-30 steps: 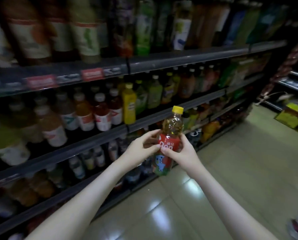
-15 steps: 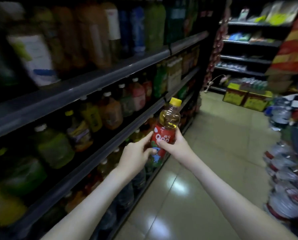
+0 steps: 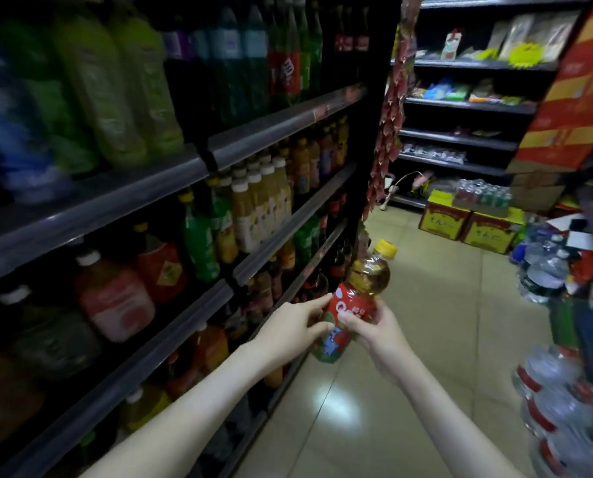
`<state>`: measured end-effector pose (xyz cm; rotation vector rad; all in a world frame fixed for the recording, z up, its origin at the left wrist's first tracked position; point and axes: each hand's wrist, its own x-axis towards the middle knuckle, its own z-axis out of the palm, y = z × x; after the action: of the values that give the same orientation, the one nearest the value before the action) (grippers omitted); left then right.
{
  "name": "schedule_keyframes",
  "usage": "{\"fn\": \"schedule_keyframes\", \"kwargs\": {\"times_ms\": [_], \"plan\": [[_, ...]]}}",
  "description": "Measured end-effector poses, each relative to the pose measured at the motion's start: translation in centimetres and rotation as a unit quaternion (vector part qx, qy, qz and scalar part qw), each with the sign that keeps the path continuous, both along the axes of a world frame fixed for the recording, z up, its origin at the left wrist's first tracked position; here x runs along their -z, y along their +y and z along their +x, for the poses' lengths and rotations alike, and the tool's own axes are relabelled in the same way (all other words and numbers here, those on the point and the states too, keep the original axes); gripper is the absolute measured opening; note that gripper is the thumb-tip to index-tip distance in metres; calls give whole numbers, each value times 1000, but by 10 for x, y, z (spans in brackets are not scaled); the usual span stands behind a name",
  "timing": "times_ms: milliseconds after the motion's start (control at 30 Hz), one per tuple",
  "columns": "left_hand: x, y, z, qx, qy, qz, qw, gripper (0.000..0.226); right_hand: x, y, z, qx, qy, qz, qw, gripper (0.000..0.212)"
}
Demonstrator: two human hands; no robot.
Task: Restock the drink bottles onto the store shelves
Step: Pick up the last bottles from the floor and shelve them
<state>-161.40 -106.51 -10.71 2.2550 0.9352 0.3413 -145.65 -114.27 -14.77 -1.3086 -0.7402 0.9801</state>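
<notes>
The drink shelves [image 3: 202, 160] fill everything left of the fingers: dark tiers packed with bottles, big green ones up top, orange and yellow juice lower down. Most labels there are way too blurry to read. Pale tiled floor [image 3: 443, 339] runs under and past the fingers. Well beyond them sit yellow cartons [image 3: 445, 220] with red print I can't make out, and off to the right of the fingers are shrink-wrapped packs of water bottles [image 3: 550, 377].

The drink bottle [image 3: 357, 298] is up in the air in front of the lower shelves, not on any shelf, tilted with its top leaning right. Both hands have it. The left hand [image 3: 288, 327] has its fingers [image 3: 317, 301] curled round the left side of the label. The right hand [image 3: 383, 336] wraps it from the right, thumb across the front.

Amber liquid shows above the fingers, with the yellow cap [image 3: 386, 249] above that. The label is red with white letters, "Qo" readable right by the fingertips, the rest covered. A blue cartoon figure sits just below them.
</notes>
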Motion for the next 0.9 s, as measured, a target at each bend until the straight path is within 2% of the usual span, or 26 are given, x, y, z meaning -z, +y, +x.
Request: {"fn": "schedule_keyframes", "kwargs": {"times_ms": [133, 267, 400, 567, 733, 900], "plan": [[-6, 63, 73, -45, -32, -10, 998, 52, -17, 78, 88, -52, -68, 6, 996, 56], [-3, 127, 111, -131, -5, 101, 986, 46, -27, 163, 141, -68, -177, 5, 982, 55], [18, 206, 147, -219, 49, 252, 942, 52, -24, 251, 186, -81, -207, 22, 975, 49], [35, 305, 200, -268, 114, 370, 882, 68, -9, 355, 237, -82, -257, 29, 963, 55], [29, 374, 231, -313, 251, 385, 831, 91, -11, 435, 262, -115, -267, 58, 955, 50], [39, 413, 247, -335, 349, 405, 776, 90, 6, 504, 264, -180, -249, 87, 947, 59]]}}
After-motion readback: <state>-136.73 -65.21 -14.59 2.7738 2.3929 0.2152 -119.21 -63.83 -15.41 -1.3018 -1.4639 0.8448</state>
